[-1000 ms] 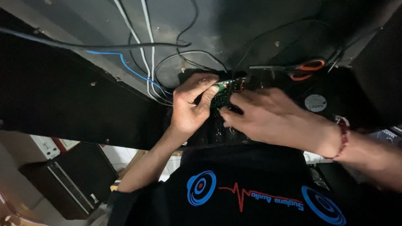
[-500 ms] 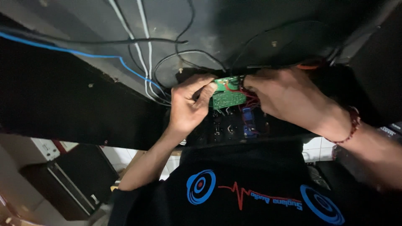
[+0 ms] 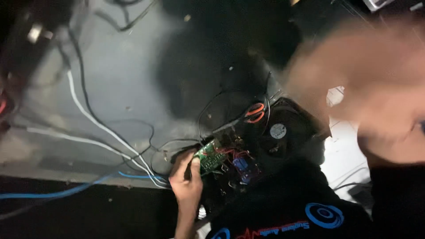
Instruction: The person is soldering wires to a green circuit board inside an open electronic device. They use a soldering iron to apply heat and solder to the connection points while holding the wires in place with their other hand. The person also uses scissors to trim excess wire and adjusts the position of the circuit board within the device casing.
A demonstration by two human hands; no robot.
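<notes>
The left hand (image 3: 186, 179) pinches the green circuit board (image 3: 210, 156), steadying it by the black case's (image 3: 287, 132) edge; the blurred right hand's (image 3: 367, 84) grip can't be told

A small round label (image 3: 278, 131) sits on the hub of the black fan, right of the green circuit board. It is pale grey-white with dark print too small to make out.

On the black cloth at the lower edge lies a printed emblem (image 3: 326, 215): a blue ring-shaped mark with circles inside it, and left of it a red jagged line (image 3: 265, 230) running toward a second blue ring (image 3: 222, 233), cut off by the frame edge.

No packages or screens can be made out; the rest is dark or blurred.
</notes>
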